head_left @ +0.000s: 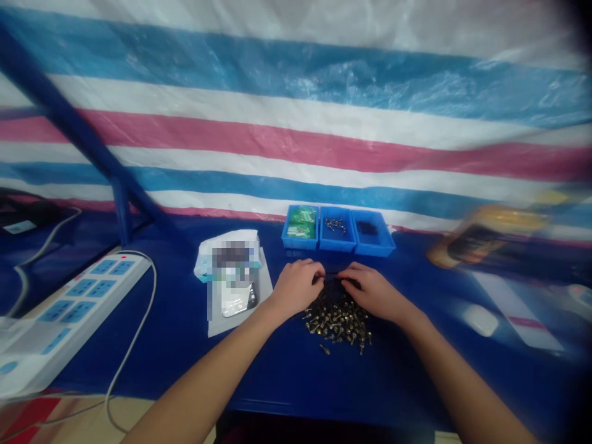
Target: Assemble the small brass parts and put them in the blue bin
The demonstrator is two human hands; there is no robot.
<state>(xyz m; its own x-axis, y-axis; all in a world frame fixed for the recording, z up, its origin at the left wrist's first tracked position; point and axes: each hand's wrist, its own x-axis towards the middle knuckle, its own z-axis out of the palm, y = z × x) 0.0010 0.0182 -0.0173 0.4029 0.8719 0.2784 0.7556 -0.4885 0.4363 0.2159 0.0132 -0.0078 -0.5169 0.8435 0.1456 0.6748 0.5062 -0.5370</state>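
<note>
My left hand (296,287) and my right hand (372,293) meet above the middle of the blue tabletop (287,376), their fingertips close together on a thin dark piece (331,272). Just below them lies a loose pile of small brass-coloured screw-like parts (337,327), with darker material under my palms. Behind my hands stand several blue plastic bins (337,244) in a row. The left bin holds green packets, the middle one small metal parts, and the right one something dark.
A white power strip (78,296) with blue sockets and a grey cable lies at the left. A pixelated package and phone (235,277) sit left of my hands. A white mouse (480,320) and a blurred yellow-and-black object (485,237) are at the right.
</note>
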